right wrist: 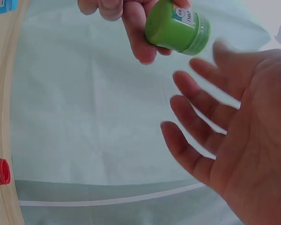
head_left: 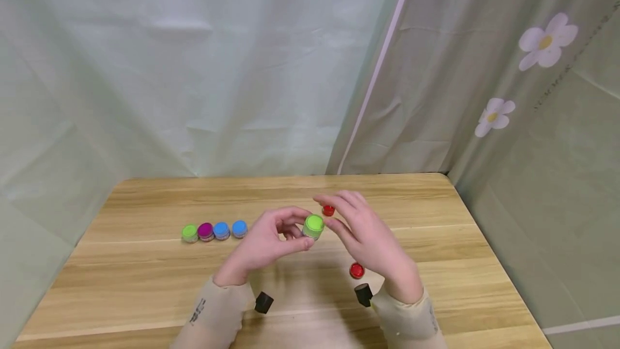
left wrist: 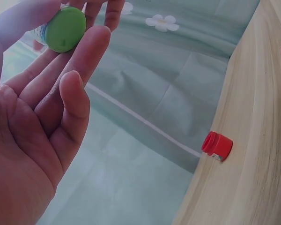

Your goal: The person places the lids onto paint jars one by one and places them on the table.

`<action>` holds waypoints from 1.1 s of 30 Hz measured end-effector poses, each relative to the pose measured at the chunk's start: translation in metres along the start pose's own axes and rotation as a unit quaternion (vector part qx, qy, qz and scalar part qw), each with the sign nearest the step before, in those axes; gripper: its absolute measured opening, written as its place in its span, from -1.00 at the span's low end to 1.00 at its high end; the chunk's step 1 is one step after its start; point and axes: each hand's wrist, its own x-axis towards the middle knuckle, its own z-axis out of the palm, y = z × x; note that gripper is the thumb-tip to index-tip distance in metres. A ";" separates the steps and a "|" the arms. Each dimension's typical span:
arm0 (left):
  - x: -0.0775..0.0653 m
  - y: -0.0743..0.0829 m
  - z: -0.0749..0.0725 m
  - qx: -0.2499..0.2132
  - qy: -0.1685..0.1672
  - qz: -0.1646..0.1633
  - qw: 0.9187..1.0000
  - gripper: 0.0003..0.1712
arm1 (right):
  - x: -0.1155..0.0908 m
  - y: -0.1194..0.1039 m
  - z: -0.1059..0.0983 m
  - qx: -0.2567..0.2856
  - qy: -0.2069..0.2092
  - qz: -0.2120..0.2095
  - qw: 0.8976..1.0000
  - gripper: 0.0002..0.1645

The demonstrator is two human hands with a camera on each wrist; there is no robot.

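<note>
Just beside the left hand [head_left: 263, 244] pinching a green jar [head_left: 314, 225], the right hand [head_left: 368, 236] hangs spread.

Table [head_left: 145, 284] fills lower frame. Row of four jars [head_left: 214, 230] at centre-left. Held jar [head_left: 313, 225] mid-frame, betw. left hand [head_left: 263, 241] & right hand [head_left: 368, 233]. One cap [head_left: 328, 210] behind the hands, another cap [head_left: 357, 270] nearer the bottom edge.

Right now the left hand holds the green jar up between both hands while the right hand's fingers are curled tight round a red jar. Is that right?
Not quite. The left hand does hold the green jar, but the right hand holds nothing: its fingers are spread open beside the jar, as the right wrist view shows. The red jars sit on the table.
</note>
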 end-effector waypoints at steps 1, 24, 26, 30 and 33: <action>0.000 0.000 0.000 -0.002 0.000 0.000 1.000 -0.57 | 0.000 0.001 0.000 -0.001 0.001 -0.019 1.000 -0.51; -0.001 -0.002 -0.004 -0.009 0.005 0.025 1.000 -0.54 | 0.005 -0.004 0.000 0.020 -0.036 -0.128 0.991 -0.46; -0.001 -0.002 -0.004 -0.008 0.004 0.026 1.000 -0.55 | 0.005 -0.004 0.001 0.013 -0.033 -0.132 0.991 -0.45; -0.001 -0.002 -0.003 -0.007 0.003 0.028 1.000 -0.57 | 0.004 -0.004 0.004 0.003 -0.027 -0.129 0.991 -0.44; -0.001 -0.002 -0.002 -0.005 0.003 0.028 1.000 -0.58 | 0.002 -0.003 0.004 -0.001 -0.023 -0.118 0.993 -0.47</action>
